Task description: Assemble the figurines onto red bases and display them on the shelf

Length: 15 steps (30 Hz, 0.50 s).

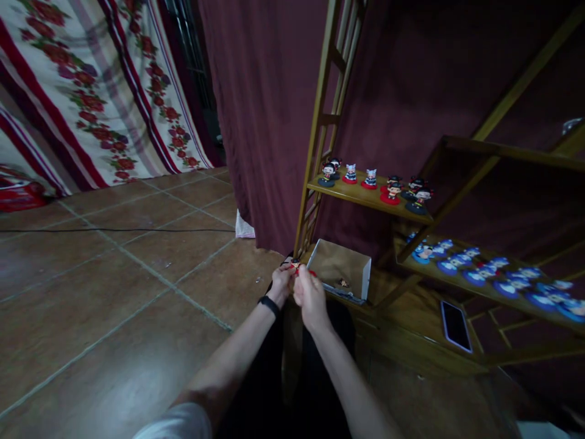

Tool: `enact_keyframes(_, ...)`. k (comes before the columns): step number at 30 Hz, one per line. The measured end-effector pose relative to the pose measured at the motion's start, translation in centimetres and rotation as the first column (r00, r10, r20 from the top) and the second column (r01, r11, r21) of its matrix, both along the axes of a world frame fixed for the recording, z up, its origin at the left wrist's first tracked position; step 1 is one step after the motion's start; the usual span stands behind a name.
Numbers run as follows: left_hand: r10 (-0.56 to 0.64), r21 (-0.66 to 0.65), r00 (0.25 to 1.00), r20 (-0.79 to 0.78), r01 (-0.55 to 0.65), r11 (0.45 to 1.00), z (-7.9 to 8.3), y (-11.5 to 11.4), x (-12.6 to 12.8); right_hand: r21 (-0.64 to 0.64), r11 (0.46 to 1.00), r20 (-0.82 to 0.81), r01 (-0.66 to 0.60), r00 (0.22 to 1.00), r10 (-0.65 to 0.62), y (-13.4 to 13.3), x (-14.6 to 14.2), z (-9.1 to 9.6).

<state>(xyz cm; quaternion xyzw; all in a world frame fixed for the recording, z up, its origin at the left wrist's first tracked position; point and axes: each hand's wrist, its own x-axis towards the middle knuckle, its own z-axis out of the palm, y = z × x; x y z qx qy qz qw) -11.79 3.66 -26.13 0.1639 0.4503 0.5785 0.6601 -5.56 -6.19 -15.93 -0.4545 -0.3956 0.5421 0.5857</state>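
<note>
A small figurine (pixel 295 264) with a black-topped head and red parts is held close between both hands above my knees. My left hand (pixel 282 281), with a dark band on its wrist, pinches it from the left. Fingers of my right hand (pixel 311 297) are closed on its near right side, where a bit of red shows; they hide much of the figurine. Just right of the hands stands an open cardboard box (pixel 369 277) with white sides. Inside it lies one small figure piece (pixel 343 283).
A wooden shelf (pixel 351 194) carries several figurines on red and dark bases. Lower right, another shelf (pixel 432 268) holds several blue-based figurines (pixel 475 274). A phone (pixel 456 326) lies on the bottom board. A black cable (pixel 137 230) crosses the tiled floor.
</note>
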Motion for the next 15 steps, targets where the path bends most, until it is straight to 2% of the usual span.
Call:
enact_keyframes(2,0.042,-0.003,0.999,-0.015,-0.042,0.999,0.1,0.0,-0.2,0.024,0.988,0.020,0.151,0.988,-0.151,1.8,3.0,-0.8)
enact_keyframes(4,0.054,-0.003,0.998,-0.021,-0.054,0.999,0.3,0.0,-0.1,0.109,0.951,0.147,0.288,0.942,-0.302,3.1,5.4,-2.0)
enact_keyframes(7,0.046,0.006,0.999,-0.020,-0.046,0.999,0.6,-0.3,0.2,0.242,0.921,0.414,0.305,0.826,-0.383,4.3,8.0,-4.6)
enact_keyframes(9,0.019,0.011,1.000,-0.009,-0.019,1.000,0.8,-0.6,0.4,0.249,0.920,0.520,0.304,0.759,-0.391,4.7,8.9,-6.6)
enact_keyframes(10,0.002,0.012,1.000,-0.003,-0.002,1.000,0.9,-0.7,0.5,0.225,0.929,0.546,0.294,0.751,-0.370,4.9,9.1,-7.6)
enact_keyframes(13,-0.042,0.012,0.999,0.008,0.042,0.999,1.0,-1.0,0.7,0.142,0.958,0.567,0.251,0.772,-0.286,5.3,9.3,-9.9)
enact_keyframes(15,-0.050,0.007,0.999,0.004,0.050,0.999,0.9,-1.0,0.9,0.124,0.963,0.564,0.240,0.782,-0.267,5.6,9.3,-10.7)
